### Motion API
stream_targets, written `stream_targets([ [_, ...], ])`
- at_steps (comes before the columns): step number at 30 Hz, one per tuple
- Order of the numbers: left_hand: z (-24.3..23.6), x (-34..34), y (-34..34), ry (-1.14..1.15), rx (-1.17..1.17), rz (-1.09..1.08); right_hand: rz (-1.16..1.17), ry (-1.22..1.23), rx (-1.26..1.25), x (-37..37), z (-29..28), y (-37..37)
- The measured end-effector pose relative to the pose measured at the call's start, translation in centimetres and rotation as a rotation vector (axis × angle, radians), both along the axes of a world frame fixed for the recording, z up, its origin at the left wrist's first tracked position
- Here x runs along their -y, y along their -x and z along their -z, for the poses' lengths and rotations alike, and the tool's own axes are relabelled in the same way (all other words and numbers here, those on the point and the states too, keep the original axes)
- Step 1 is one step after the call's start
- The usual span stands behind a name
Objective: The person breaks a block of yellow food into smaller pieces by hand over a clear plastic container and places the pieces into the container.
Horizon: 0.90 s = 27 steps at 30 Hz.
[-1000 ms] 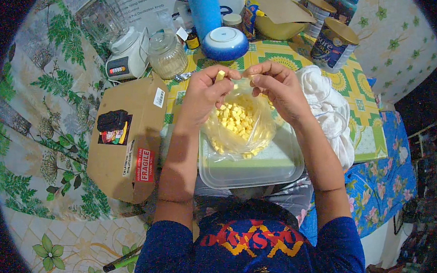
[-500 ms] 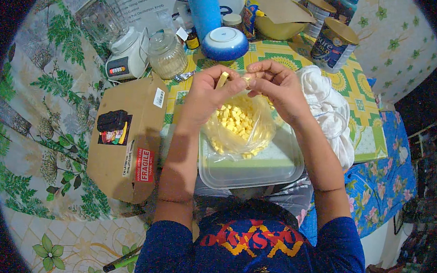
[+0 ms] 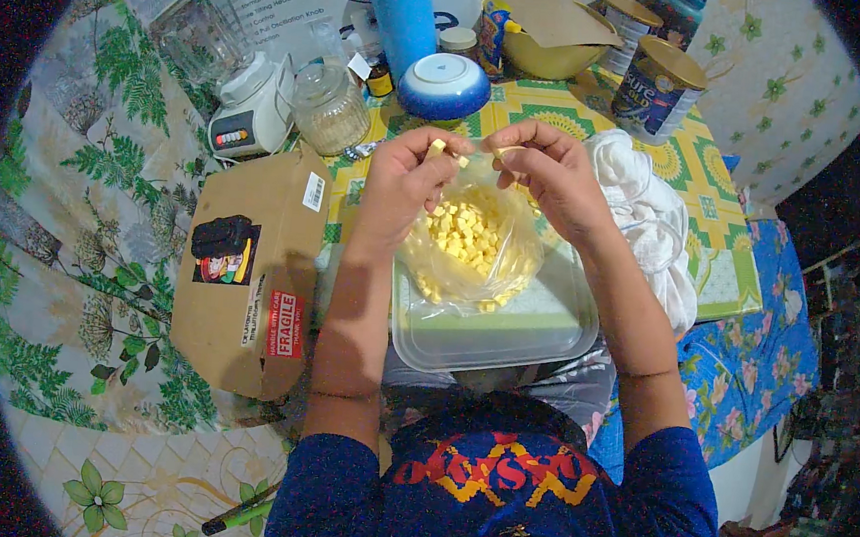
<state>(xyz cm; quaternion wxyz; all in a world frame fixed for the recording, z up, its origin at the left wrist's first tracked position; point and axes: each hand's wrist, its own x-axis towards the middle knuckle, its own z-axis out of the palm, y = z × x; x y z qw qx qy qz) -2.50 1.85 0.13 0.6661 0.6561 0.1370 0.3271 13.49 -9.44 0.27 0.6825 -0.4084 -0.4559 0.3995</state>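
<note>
Above an open clear plastic bag [image 3: 509, 264], both my hands are raised with fingers pinched. My left hand [image 3: 408, 177] grips a pale yellow strip [image 3: 437, 148], and a small yellow end [image 3: 463, 161] pokes out by its fingertips. Whether these are one piece or two is hidden by the fingers. Between thumb and forefinger, my right hand [image 3: 546, 173] pinches a small yellow piece [image 3: 502, 153]. A narrow gap separates the two hands. Many small yellow cubes [image 3: 467, 233] fill the bag, which rests on a translucent plastic tub [image 3: 554, 330] in front of me.
A cardboard box [image 3: 242, 287] stands left, with a blender [image 3: 248, 110] and glass jar [image 3: 331, 115] behind it. A blue-rimmed bowl [image 3: 444, 87] and blue tumbler [image 3: 402, 21] stand beyond my hands. White cloth [image 3: 645, 218] lies by my right forearm; a tin [image 3: 657, 90] stands farther back.
My hands were together at the fingertips and have drawn slightly apart. A small yellow piece now shows in the right fingers, away from the left hand. The bag stays put.
</note>
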Motion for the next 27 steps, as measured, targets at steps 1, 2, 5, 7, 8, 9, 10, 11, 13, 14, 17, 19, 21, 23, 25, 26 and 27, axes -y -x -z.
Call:
stream_targets([
  [1,0.0,0.0,0.0,-0.022,0.001,-0.006,0.001,0.000,0.000,0.0,0.0,0.0],
  [2,0.1,-0.1,0.0,-0.021,0.001,-0.005,0.015,-0.003,-0.007,0.0,0.0,0.1],
  [5,0.2,-0.2,0.0,-0.044,0.038,0.014,0.034,0.006,-0.010,0.1,-0.1,0.1],
  [7,0.2,-0.2,0.0,-0.036,0.045,0.020,0.035,0.017,-0.007,0.2,-0.3,0.2],
  [8,0.1,-0.2,0.1,-0.037,0.045,0.019,0.044,0.017,0.010,0.2,-0.4,0.3],
  [9,0.0,-0.1,0.2,-0.023,0.038,0.018,0.052,0.018,0.027,0.2,-0.4,0.4],
  [10,0.0,-0.1,0.1,-0.008,0.032,0.019,0.053,0.018,0.027,0.2,-0.4,0.4],
  [11,0.0,-0.1,0.1,-0.008,0.032,0.020,0.040,0.019,0.032,0.1,-0.4,0.4],
  [13,0.0,0.0,-0.2,-0.107,0.011,0.011,0.027,0.020,0.037,0.1,-0.4,0.4],
  [14,0.0,0.3,-0.3,-0.106,0.011,0.012,0.031,0.000,0.043,0.1,-0.2,0.4],
  [17,-0.4,0.8,-0.4,-0.185,0.015,-0.013,0.021,-0.014,0.048,-0.1,0.1,0.3],
  [19,-0.4,0.7,-0.3,-0.162,-0.017,0.000,0.009,-0.007,0.046,-0.1,0.1,0.3],
  [21,-0.4,0.7,-0.3,-0.142,-0.009,0.008,-0.010,0.017,0.010,0.0,0.0,0.4],
  [23,-0.3,0.6,-0.1,-0.121,-0.001,0.016,-0.028,0.016,-0.013,0.0,-0.1,0.3],
  [25,-0.2,0.3,0.1,-0.067,-0.015,0.029,-0.047,0.016,-0.036,0.1,-0.2,0.3],
  [26,-0.2,0.3,0.1,-0.067,-0.015,0.029,-0.057,0.028,-0.040,0.2,-0.3,0.3],
  [27,-0.2,0.2,0.1,-0.037,-0.014,0.031,-0.067,0.040,-0.043,0.3,-0.4,0.3],
])
